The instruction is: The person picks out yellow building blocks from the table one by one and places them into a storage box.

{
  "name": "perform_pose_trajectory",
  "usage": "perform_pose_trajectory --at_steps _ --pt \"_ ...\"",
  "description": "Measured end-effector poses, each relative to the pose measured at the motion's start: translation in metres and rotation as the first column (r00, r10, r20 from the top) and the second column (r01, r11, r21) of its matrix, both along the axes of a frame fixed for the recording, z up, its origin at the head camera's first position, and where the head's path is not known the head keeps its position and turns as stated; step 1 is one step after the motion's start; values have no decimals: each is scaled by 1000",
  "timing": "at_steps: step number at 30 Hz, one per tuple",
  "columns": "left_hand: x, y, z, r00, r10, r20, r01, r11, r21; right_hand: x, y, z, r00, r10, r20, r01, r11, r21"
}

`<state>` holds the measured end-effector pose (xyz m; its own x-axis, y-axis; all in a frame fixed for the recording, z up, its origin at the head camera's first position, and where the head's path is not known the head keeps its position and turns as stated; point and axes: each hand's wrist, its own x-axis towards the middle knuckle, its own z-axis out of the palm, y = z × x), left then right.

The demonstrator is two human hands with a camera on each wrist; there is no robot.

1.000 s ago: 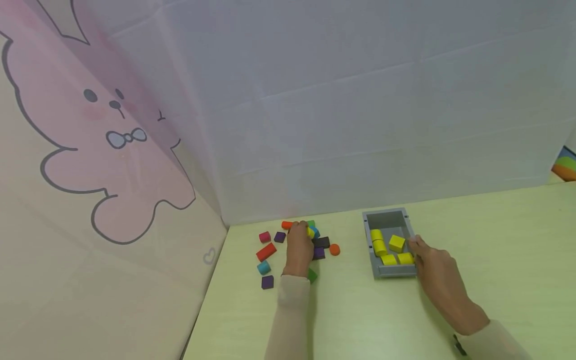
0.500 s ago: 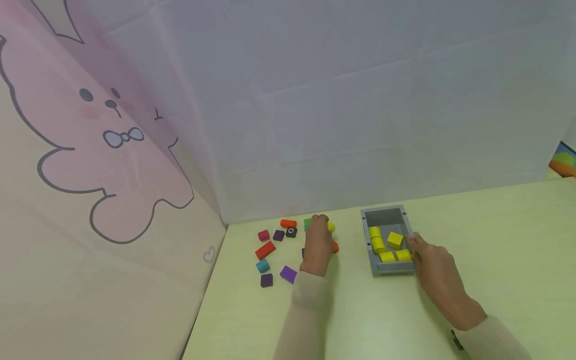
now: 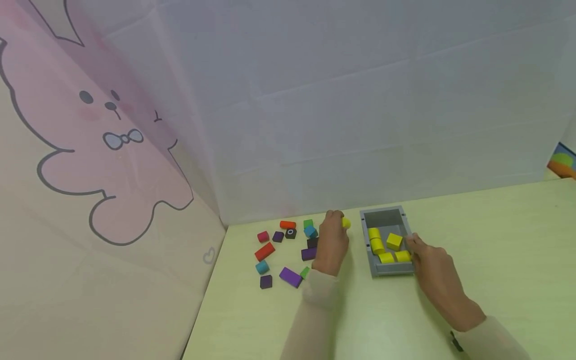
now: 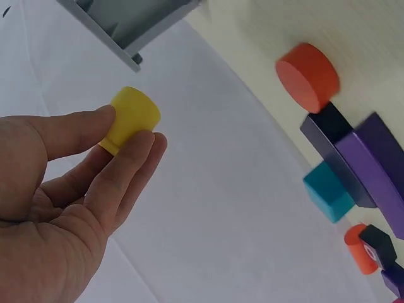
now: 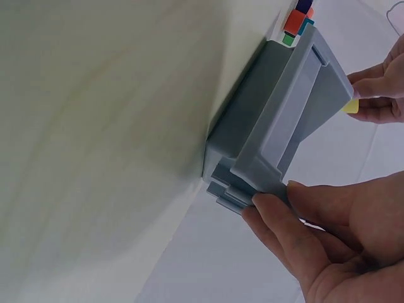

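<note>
My left hand (image 3: 332, 245) pinches a yellow cylinder block (image 4: 132, 117) between thumb and fingertips, held above the table just left of a grey plastic bin (image 3: 395, 270). At the bin's right side, my right hand (image 3: 438, 277) grips the rim, with the thumb on one side and fingers on the other in the right wrist view. Inside the bin lie several yellow cylinders (image 3: 377, 245) and a yellow cube (image 3: 394, 241). The orange disc block (image 4: 309, 77) shows in the left wrist view, near the purple block (image 4: 372, 158); in the head view my left hand hides it.
Left of the bin, loose blocks are scattered: a red block (image 3: 265, 251), a blue cylinder (image 3: 262, 267), a purple brick (image 3: 290, 277), an orange cylinder (image 3: 288, 225) and several others. A white curtain (image 3: 315, 125) hangs behind the table (image 3: 369, 320), and a rabbit-print cloth (image 3: 135, 175) at the left.
My left hand has moved right from among the loose blocks toward the bin, carrying the yellow cylinder. My right hand stays on the bin's rim, and the bin keeps its place.
</note>
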<state>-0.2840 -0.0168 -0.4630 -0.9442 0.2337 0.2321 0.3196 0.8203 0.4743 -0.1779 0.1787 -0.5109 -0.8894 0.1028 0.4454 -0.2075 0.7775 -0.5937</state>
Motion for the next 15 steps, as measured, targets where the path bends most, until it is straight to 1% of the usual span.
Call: perform_pose_trajectory --at_steps 3,6,11,15 --pt "1 7 0 1000 -15 -1 15 1000 7 1 0 0 1000 -2 -19 2 1000 4" --pt "4 14 1 999 -28 -18 28 1000 4 1 0 0 1000 -4 -31 5 1000 3" --pt "9 23 4 999 -47 -20 48 999 22 0 0 0 1000 -2 -22 2 1000 -1" --pt "11 28 4 998 -59 -19 60 997 43 0 0 -1 1000 4 -24 -4 1000 1"
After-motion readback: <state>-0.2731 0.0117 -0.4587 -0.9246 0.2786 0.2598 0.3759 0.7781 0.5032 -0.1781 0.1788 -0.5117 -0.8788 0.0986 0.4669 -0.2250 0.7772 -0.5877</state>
